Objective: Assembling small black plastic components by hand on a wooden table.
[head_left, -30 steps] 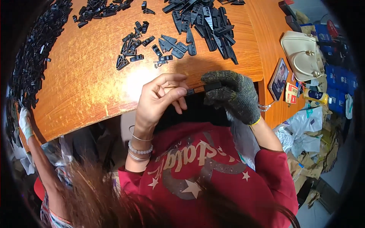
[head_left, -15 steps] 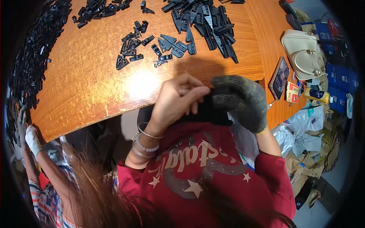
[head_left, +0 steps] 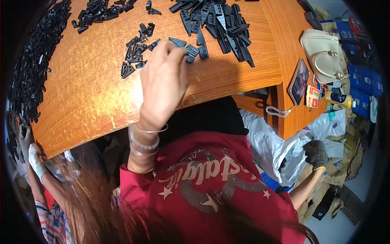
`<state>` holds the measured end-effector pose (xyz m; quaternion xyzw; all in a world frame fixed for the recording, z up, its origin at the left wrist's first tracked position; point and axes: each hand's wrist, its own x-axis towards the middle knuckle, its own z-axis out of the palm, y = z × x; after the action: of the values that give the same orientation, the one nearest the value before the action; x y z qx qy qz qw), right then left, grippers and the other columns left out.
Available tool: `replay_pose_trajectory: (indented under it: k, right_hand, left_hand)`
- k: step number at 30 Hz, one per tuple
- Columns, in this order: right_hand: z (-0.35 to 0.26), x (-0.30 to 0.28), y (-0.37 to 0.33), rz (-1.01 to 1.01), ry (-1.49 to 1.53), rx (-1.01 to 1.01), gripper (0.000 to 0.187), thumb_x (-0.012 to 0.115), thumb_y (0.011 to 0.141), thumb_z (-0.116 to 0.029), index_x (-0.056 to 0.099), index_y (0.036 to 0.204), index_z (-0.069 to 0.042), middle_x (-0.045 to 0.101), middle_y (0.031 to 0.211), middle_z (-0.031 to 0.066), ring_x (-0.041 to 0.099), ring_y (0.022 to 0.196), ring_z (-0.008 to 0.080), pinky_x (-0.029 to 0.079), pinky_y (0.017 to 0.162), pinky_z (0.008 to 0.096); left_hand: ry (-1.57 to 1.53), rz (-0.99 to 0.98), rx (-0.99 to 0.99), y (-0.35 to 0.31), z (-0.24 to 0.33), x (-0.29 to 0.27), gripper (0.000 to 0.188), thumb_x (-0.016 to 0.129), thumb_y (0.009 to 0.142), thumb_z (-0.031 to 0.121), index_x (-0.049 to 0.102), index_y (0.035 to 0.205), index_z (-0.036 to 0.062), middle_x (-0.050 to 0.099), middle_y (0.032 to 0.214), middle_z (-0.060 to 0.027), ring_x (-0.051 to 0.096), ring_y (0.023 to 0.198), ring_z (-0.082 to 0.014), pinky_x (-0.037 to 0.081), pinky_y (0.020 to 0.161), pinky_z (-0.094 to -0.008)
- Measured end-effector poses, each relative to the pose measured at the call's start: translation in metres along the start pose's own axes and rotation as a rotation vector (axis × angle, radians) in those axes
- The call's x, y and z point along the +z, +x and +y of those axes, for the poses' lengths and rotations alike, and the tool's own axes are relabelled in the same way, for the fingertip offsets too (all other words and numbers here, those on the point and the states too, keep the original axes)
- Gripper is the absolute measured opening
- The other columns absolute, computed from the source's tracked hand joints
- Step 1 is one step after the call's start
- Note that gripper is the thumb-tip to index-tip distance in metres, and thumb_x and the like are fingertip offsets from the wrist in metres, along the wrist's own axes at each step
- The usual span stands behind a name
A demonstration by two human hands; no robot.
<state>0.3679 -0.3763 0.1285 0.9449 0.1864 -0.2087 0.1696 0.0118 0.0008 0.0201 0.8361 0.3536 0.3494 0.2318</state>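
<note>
My bare left hand (head_left: 164,77), with bracelets at the wrist, reaches over the table among small black plastic clips (head_left: 134,53) and flat ribbed black wedges (head_left: 177,42). Its fingers bend down toward these parts; the fingertips are hidden and slightly blurred, so any hold is unclear. My right hand (head_left: 315,154), in a dark glove with a yellow cuff, is low at the right beside a whitish plastic bag (head_left: 264,134). Its fingers are too dark and smeared to read. Beyond my left hand lies a pile of long black wedge-shaped parts (head_left: 227,32).
A large heap of black parts (head_left: 36,65) covers the table's left side. At the right are a phone (head_left: 298,82), a cream handbag (head_left: 323,55) and a yellow bottle (head_left: 339,99). Another person's gloved hands (head_left: 34,156) work at the left table edge.
My hands, close together before, have parted. The left moved forward over the small parts; the right swung down and right, beside the plastic bags.
</note>
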Motion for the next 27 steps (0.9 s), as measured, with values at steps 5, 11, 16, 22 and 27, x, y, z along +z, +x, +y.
replay_pose_trajectory:
  k: [5, 11, 16, 22, 27]
  right_hand:
    - [-0.117, -0.035, -0.043, 0.261, 0.471, -0.341, 0.021, 0.066, 0.086, -0.022, 0.066, 0.087, -0.001, 0.056, 0.061, 0.0033, 0.049, 0.048, 0.0109, 0.038, 0.045, 0.0297]
    - [-0.246, -0.021, -0.035, 0.651, -0.088, -1.437, 0.029, 0.077, 0.075, -0.020, 0.071, 0.102, -0.009, 0.068, 0.105, 0.0054, 0.065, 0.087, 0.0191, 0.052, 0.075, 0.0304]
    - [-0.308, 0.002, -0.038, 0.171, 0.350, -1.096, 0.025, 0.061, 0.089, -0.026, 0.070, 0.104, -0.009, 0.068, 0.104, 0.0133, 0.066, 0.091, 0.0313, 0.052, 0.078, 0.0401]
    - [-0.319, 0.009, -0.030, 0.095, 0.486, -1.039, 0.029, 0.062, 0.089, -0.026, 0.068, 0.110, -0.006, 0.068, 0.103, 0.0171, 0.066, 0.091, 0.0317, 0.052, 0.079, 0.0391]
    - [-0.327, 0.033, -0.037, -0.240, 1.164, -1.067, 0.044, 0.067, 0.086, -0.006, 0.056, 0.128, 0.000, 0.065, 0.114, 0.0133, 0.064, 0.098, 0.0193, 0.052, 0.085, 0.0327]
  left_hand:
    - [0.160, -0.021, 0.047, 0.026, 0.017, 0.033, 0.014, 0.070, 0.078, 0.013, 0.064, 0.077, 0.0005, 0.057, 0.081, -0.0132, 0.059, 0.077, -0.0303, 0.048, 0.063, -0.0405]
    - [0.239, 0.042, 0.065, 0.022, 0.012, 0.049, 0.021, 0.073, 0.077, 0.017, 0.062, 0.071, 0.0005, 0.058, 0.076, -0.0137, 0.061, 0.070, -0.0323, 0.048, 0.059, -0.0412]
    - [0.224, 0.037, 0.053, 0.022, 0.018, 0.047, 0.011, 0.065, 0.071, 0.003, 0.057, 0.066, -0.0018, 0.058, 0.076, -0.0182, 0.062, 0.070, -0.0325, 0.050, 0.053, -0.0408]
    - [0.163, 0.021, -0.020, 0.019, 0.021, 0.045, 0.020, 0.072, 0.075, 0.012, 0.059, 0.071, -0.0031, 0.061, 0.073, -0.0174, 0.064, 0.065, -0.0320, 0.050, 0.052, -0.0374]
    - [-0.615, -0.123, -0.439, -0.013, 0.037, 0.027, 0.021, 0.074, 0.081, 0.013, 0.064, 0.076, -0.0041, 0.062, 0.057, -0.0105, 0.061, 0.049, -0.0170, 0.045, 0.049, -0.0270]
